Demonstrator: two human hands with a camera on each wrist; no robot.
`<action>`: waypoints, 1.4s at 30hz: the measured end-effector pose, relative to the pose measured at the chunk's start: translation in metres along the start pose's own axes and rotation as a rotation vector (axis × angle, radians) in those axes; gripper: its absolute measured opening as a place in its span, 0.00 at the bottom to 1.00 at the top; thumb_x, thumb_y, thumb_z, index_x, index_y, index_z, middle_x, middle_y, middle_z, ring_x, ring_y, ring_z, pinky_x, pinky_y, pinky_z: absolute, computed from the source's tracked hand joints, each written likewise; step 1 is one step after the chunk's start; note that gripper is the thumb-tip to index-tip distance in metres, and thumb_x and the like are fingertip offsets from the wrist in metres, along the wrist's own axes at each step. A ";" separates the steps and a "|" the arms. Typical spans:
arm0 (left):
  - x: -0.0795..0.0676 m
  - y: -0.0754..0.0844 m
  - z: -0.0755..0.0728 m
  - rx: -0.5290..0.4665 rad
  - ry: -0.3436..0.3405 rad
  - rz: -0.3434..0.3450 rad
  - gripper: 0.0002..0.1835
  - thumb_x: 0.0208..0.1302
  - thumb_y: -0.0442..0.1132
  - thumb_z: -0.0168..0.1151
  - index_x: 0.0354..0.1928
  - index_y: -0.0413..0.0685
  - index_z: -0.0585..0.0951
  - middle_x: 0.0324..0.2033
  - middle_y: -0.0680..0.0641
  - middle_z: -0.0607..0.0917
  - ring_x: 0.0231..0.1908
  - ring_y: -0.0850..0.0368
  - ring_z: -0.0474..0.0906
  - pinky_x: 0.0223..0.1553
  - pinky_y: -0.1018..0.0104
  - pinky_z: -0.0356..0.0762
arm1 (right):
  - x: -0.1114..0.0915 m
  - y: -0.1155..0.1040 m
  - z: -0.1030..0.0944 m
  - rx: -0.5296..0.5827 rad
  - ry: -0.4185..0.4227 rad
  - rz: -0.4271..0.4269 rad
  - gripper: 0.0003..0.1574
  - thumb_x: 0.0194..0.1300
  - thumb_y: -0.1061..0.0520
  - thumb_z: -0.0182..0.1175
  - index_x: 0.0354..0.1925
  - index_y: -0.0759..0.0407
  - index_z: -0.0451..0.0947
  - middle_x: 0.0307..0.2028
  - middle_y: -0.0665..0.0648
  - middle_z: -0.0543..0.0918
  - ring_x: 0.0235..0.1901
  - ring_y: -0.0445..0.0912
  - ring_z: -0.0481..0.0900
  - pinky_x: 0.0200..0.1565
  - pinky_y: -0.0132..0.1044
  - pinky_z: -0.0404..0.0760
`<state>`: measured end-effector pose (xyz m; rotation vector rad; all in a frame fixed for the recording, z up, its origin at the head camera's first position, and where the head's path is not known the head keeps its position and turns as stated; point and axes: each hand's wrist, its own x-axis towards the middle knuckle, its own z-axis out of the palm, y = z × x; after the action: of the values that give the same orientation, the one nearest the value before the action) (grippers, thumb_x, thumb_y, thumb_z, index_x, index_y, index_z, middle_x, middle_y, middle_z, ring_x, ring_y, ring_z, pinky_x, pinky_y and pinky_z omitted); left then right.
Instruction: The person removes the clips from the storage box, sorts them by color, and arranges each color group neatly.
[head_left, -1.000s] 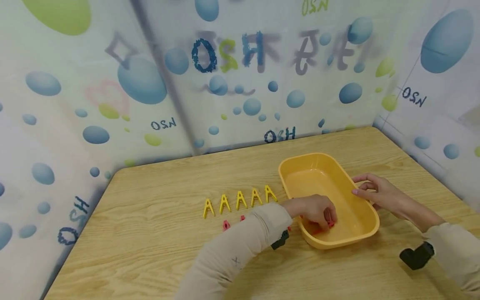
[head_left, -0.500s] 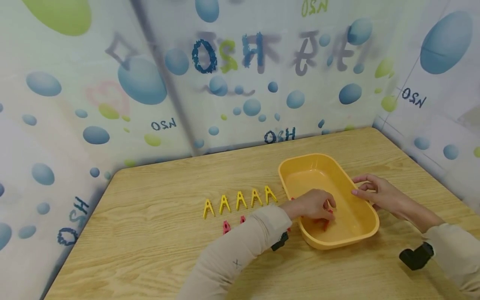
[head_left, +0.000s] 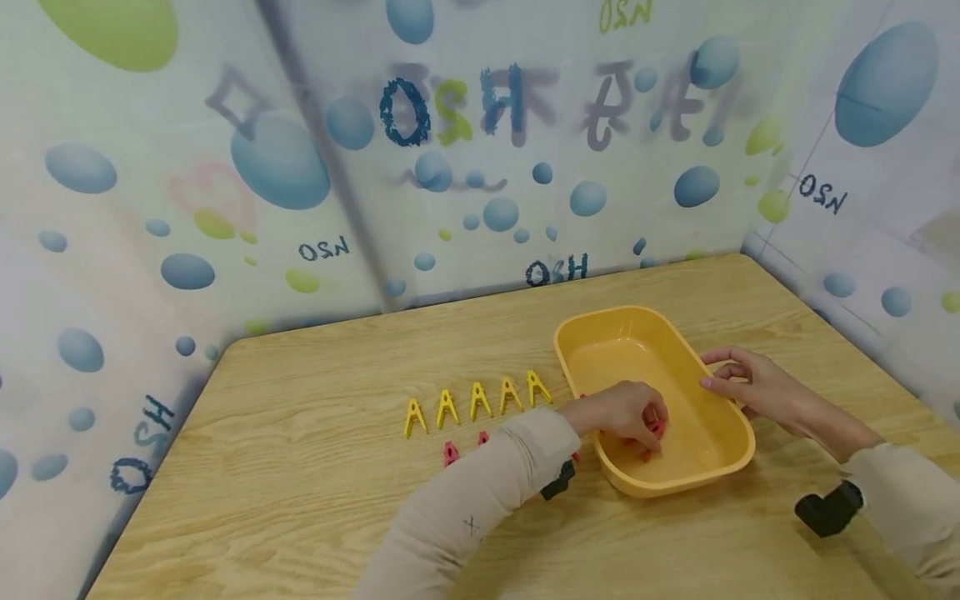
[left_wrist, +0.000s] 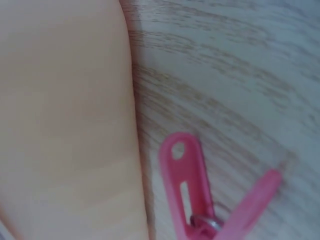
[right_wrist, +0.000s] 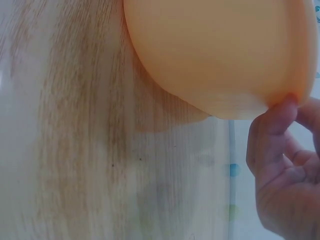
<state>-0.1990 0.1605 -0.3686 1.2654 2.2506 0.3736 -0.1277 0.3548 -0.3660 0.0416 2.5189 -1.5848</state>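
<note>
A yellow plastic basin (head_left: 708,454) stands on the wooden table. Inside its near end, my left hand (head_left: 633,411) pinches a red clothespin (head_left: 657,428) between thumb and fingers. The fingers partly cover the clothespin. My right hand (head_left: 757,387) grips the basin's right rim; in the right wrist view, its bent fingers (right_wrist: 272,132) meet the edge. Left of the basin, several yellow clothespins (head_left: 478,401) form a row. Pinkish-red clothespins (head_left: 451,453) lie in front of that row, partly hidden by my left sleeve. The left wrist view shows one pink clothespin (left_wrist: 187,185) close to the basin's outer wall.
The wooden table (head_left: 300,467) reaches back to a patterned curtain (head_left: 465,208) with blue and green bubbles. Dark wrist cameras sit at both sleeves, the right camera (head_left: 828,508) just above the table. My left sleeve (head_left: 465,508) crosses over the red row.
My left fingers shift slightly inside the basin and turn the red clothespin between them. My right hand stays on the rim. The head view drifts very slightly.
</note>
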 end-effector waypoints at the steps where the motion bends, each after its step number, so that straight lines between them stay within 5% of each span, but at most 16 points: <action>1: 0.000 0.001 0.000 -0.007 -0.001 -0.005 0.17 0.46 0.41 0.69 0.39 0.48 0.76 0.27 0.56 0.75 0.28 0.68 0.70 0.26 0.83 0.66 | 0.000 0.000 0.000 -0.001 0.000 -0.001 0.33 0.64 0.53 0.53 0.57 0.72 0.53 0.34 0.62 0.72 0.28 0.46 0.77 0.27 0.43 0.78; 11: -0.002 0.003 -0.003 -0.135 -0.012 0.009 0.13 0.50 0.37 0.66 0.37 0.48 0.74 0.27 0.55 0.77 0.23 0.67 0.73 0.23 0.80 0.70 | 0.000 0.000 0.000 0.006 -0.001 0.000 0.33 0.63 0.53 0.53 0.57 0.71 0.54 0.34 0.63 0.73 0.29 0.46 0.77 0.27 0.43 0.79; 17: -0.006 0.002 -0.009 -0.181 0.051 0.089 0.10 0.53 0.36 0.63 0.37 0.48 0.74 0.27 0.56 0.77 0.24 0.68 0.73 0.26 0.82 0.70 | 0.001 -0.002 0.000 -0.026 0.004 0.004 0.33 0.63 0.52 0.53 0.57 0.71 0.54 0.34 0.63 0.73 0.29 0.45 0.76 0.27 0.42 0.78; 21: -0.016 0.001 -0.013 -0.296 0.104 0.115 0.11 0.53 0.37 0.64 0.38 0.49 0.74 0.29 0.57 0.78 0.30 0.70 0.73 0.30 0.82 0.70 | 0.001 -0.003 0.000 -0.040 -0.004 0.011 0.35 0.63 0.51 0.53 0.57 0.71 0.54 0.35 0.63 0.73 0.29 0.45 0.76 0.27 0.42 0.78; 25: -0.033 -0.006 -0.019 -0.401 0.166 0.163 0.12 0.52 0.39 0.64 0.39 0.49 0.75 0.31 0.57 0.78 0.31 0.71 0.74 0.33 0.81 0.71 | 0.001 -0.002 0.000 -0.038 0.001 0.016 0.35 0.63 0.51 0.54 0.57 0.71 0.54 0.35 0.63 0.73 0.29 0.46 0.76 0.28 0.42 0.78; 32: -0.077 -0.015 -0.036 -0.379 0.235 0.241 0.13 0.52 0.37 0.64 0.40 0.45 0.75 0.33 0.55 0.78 0.32 0.70 0.74 0.36 0.79 0.72 | 0.000 0.002 0.002 -0.017 -0.006 0.010 0.35 0.63 0.51 0.53 0.57 0.72 0.54 0.35 0.62 0.72 0.28 0.46 0.76 0.27 0.42 0.78; 42: -0.148 -0.044 -0.033 -0.409 0.278 0.138 0.12 0.52 0.37 0.64 0.39 0.46 0.75 0.32 0.54 0.77 0.34 0.66 0.74 0.34 0.72 0.74 | 0.000 0.001 0.000 -0.028 -0.001 -0.004 0.33 0.63 0.52 0.53 0.57 0.72 0.54 0.34 0.62 0.72 0.27 0.46 0.77 0.25 0.42 0.78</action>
<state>-0.1862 0.0118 -0.3168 1.2059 2.1544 1.0603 -0.1272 0.3553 -0.3671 0.0316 2.5410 -1.5507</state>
